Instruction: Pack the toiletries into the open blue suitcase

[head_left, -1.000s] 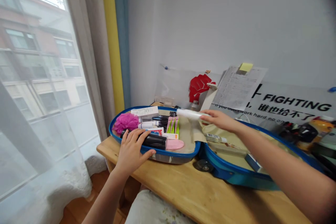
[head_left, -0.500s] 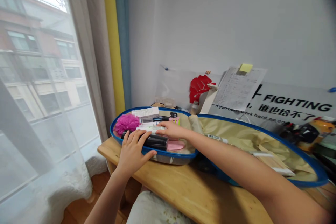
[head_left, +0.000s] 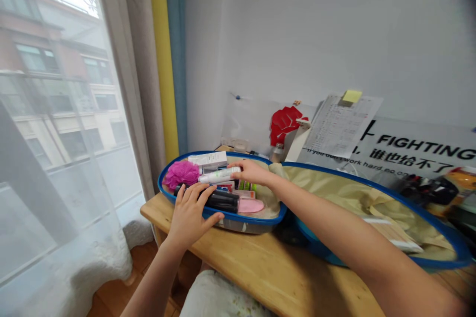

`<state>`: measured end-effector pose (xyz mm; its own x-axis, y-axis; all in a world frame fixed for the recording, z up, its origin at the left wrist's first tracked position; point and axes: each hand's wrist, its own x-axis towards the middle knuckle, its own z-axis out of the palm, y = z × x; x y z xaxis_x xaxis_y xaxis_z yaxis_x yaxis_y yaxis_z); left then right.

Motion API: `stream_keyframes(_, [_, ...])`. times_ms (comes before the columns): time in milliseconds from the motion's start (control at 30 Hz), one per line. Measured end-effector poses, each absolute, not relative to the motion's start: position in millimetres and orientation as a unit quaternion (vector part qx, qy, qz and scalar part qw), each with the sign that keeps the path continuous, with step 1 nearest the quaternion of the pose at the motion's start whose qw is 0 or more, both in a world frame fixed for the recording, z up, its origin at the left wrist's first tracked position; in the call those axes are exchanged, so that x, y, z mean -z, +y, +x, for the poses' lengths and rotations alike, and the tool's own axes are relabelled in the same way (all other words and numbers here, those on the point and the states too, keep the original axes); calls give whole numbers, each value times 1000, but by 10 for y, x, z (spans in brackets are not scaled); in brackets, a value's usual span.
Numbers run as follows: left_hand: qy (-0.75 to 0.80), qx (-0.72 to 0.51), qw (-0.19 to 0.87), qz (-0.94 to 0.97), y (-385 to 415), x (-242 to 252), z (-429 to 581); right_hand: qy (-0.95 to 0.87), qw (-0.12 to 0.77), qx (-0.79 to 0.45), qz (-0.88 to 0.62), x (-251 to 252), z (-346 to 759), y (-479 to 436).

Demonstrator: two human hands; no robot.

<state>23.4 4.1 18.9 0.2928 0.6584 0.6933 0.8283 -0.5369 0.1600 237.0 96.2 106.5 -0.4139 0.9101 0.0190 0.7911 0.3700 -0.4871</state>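
Note:
My right hand (head_left: 250,172) pinches the end of a white tube (head_left: 220,175) above the left half of an open blue-rimmed case (head_left: 256,223). My left hand (head_left: 191,210) rests over the near rim with fingers spread, its tips touching a black cylinder (head_left: 223,201). A pink flat piece (head_left: 250,205) sticks out beside the cylinder's right end. To the left lies a magenta bath puff (head_left: 181,174), with a white box (head_left: 208,159) behind it. Small colourful packets (head_left: 245,190) lie under and beside the tube.
The case's beige-lined right half (head_left: 327,183) holds a pack of thin wooden sticks (head_left: 392,234). Both halves stand on a wooden table (head_left: 260,262). A poster and paper sheets (head_left: 340,124) hang behind. Bottles (head_left: 451,188) stand at the far right; curtains hang left.
My right hand has lifted the white tube slightly and shifted back, uncovering the small packets. My left hand stays on the black cylinder.

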Motion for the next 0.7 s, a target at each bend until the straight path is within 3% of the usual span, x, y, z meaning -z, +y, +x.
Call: stream_keyframes(700, [-466, 366, 103, -799, 29, -204, 238, -752, 191, -110, -621, -661, 1976, 1318])
